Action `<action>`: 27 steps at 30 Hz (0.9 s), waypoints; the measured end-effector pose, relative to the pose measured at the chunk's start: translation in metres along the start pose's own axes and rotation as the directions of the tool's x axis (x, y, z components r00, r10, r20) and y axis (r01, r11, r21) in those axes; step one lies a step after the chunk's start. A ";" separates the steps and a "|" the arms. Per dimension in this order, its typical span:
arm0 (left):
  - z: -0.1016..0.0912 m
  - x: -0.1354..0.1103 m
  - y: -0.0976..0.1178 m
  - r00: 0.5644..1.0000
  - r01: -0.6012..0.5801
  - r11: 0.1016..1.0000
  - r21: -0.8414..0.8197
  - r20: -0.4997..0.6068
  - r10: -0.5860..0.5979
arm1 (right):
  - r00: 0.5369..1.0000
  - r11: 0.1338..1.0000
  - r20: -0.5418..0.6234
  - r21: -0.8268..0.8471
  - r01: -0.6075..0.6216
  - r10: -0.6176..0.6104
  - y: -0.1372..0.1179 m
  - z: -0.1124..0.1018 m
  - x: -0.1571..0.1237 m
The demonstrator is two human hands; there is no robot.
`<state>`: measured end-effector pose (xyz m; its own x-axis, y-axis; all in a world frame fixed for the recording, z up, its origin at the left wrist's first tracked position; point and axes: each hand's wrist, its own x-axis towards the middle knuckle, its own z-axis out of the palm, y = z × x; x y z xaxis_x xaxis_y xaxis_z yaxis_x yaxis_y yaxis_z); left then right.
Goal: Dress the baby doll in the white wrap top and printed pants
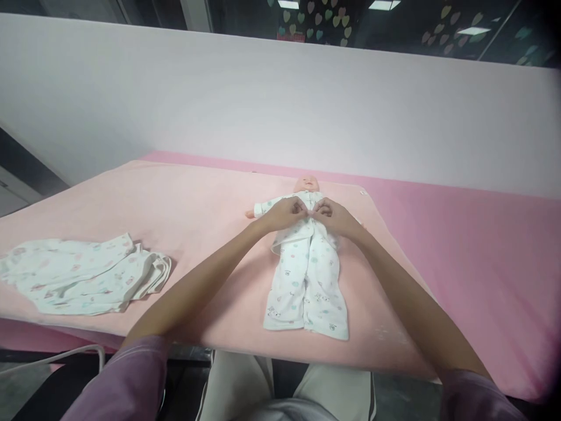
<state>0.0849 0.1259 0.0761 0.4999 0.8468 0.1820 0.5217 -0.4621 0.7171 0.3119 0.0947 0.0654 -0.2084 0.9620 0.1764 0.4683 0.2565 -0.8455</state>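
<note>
A baby doll (305, 185) lies on its back on a light pink towel (205, 199), dressed in a white printed romper (307, 280) whose legs point toward me. My left hand (284, 213) and my right hand (333, 215) meet at the doll's chest. Both have their fingers curled and pinched on the front edges of the romper, just below the doll's neck. One of the doll's arms sticks out to the left past my left hand.
A second white printed garment (83, 275) lies crumpled at the left of the towel. The towel covers a darker pink surface (473, 245) that runs to the right. A pale wall (280, 105) stands behind. A white cable (52, 356) hangs below the front edge.
</note>
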 end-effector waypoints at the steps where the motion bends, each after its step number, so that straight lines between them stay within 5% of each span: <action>1: -0.003 0.008 0.001 0.998 0.042 0.999 -0.024 0.054 -0.040 | 1.000 1.000 0.026 0.016 0.014 -0.014 0.002 0.001 0.002; 6: -0.010 0.022 0.000 0.982 0.076 0.996 -0.039 0.175 -0.068 | 0.991 0.999 -0.132 0.028 0.032 -0.028 0.021 -0.001 0.005; 10: -0.008 0.021 -0.006 0.984 0.090 0.996 -0.024 0.160 -0.085 | 0.994 0.995 0.070 -0.046 0.088 -0.085 0.022 -0.017 0.000; 13: -0.006 0.023 -0.010 0.981 0.093 0.993 -0.069 0.175 -0.080 | 0.988 0.993 0.113 -0.028 0.112 -0.108 0.019 -0.023 -0.001; 27: -0.001 0.023 -0.012 0.978 0.164 0.953 -0.254 0.170 -0.123 | 0.948 0.947 -0.274 0.228 0.226 -0.160 0.039 0.019 -0.007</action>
<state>0.0895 0.1508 0.0726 0.5418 0.8402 -0.0245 0.4041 -0.2348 0.8841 0.3151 0.0960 0.0216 -0.0379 0.8969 0.4407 0.2011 0.4388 -0.8758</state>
